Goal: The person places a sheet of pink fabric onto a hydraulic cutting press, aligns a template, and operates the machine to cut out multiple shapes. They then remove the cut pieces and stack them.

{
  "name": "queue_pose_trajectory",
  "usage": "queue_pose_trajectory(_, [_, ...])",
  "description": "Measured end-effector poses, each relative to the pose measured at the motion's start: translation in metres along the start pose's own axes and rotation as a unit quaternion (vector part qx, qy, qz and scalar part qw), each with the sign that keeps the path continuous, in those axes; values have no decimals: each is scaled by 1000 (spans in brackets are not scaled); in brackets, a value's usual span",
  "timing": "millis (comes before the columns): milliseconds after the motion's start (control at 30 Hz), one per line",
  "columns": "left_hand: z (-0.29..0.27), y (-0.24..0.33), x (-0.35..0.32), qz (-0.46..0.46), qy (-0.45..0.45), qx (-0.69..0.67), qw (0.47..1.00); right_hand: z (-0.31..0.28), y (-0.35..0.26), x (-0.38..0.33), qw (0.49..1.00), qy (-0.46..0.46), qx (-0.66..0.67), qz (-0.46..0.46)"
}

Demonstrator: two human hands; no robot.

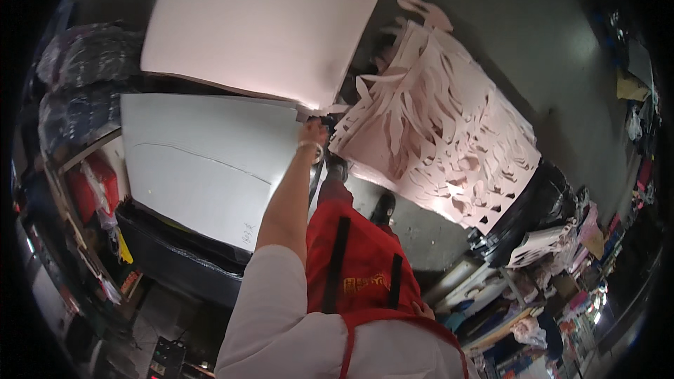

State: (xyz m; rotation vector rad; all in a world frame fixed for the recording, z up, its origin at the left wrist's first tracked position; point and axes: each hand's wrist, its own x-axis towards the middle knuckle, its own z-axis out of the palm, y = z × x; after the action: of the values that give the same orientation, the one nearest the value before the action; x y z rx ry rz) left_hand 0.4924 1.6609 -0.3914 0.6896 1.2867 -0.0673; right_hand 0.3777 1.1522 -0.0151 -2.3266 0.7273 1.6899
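Observation:
My left hand (314, 131), with a pale band at the wrist, reaches to the gap at the near right corner of a stack of large pale pink sheets (256, 21). Its fingers are curled beside something small and dark that I cannot make out. Just left of my forearm lies a white board (203, 161) with a curved line drawn across it. My right hand (423, 309) is at the right side of my red apron (365, 260), mostly hidden, with only some fingers showing.
To the right lies a stack of pink cut-out sheets (449, 133) with many holes and loose strips hanging off it. Black plastic wrapping (547, 200) sits at its right end. Wrapped bundles (88, 56) and a red item (91, 186) stand at the left. Grey floor (540, 49) shows beyond.

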Motion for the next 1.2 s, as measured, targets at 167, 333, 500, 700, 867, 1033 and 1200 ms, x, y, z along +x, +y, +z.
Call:
queue_pose_trajectory(167, [4,-3,85,-90,101,45,990,14,-22,-38,996,-4,-39,86])
queue_pose_trajectory(333, [-11,-9,126,-125,177,-83,973,22,-55,-62,990,-41,-21,133])
queue_pose_trajectory(500, [-4,31,123,-141,182,-135,964,25,-89,-68,974,-65,4,219])
queue_pose_trajectory(700, [27,51,121,-152,169,-35,973,41,-88,-69,970,-62,41,229])
queue_pose_trajectory(867, [-20,80,112,-139,61,4,988,48,-84,-70,976,-60,56,201])
queue_pose_trajectory(1033, [-66,199,79,20,-44,4,999,53,-77,-54,987,-73,82,117])
queue_pose_trajectory(1200, [8,245,-28,136,-49,176,974,67,-55,-16,995,-47,85,29])
